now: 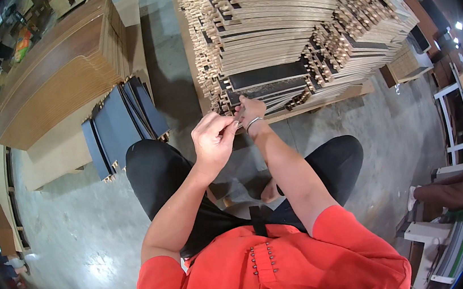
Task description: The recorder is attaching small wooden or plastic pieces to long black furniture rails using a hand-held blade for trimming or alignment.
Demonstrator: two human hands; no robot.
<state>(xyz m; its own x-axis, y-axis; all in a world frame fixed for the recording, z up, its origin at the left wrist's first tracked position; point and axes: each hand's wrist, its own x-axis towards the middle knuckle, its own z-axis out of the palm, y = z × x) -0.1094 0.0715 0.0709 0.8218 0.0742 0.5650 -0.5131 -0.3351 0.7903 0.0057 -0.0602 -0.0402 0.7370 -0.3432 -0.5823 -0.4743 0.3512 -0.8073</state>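
Here, dowelled boards (267,53) lie stacked on the pallet (352,92); the right hand (253,109) is at its near-left corner, the left hand (212,140) curled beside it. Whether either grip clamps anything, I cannot tell.

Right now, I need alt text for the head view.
A person's left hand, fingers curled, and right hand are close together at the near edge of a stack of dowelled panels. To the left are blue-grey panels and a bigger stack of brown boards; the person wears a red shirt and black trousers.
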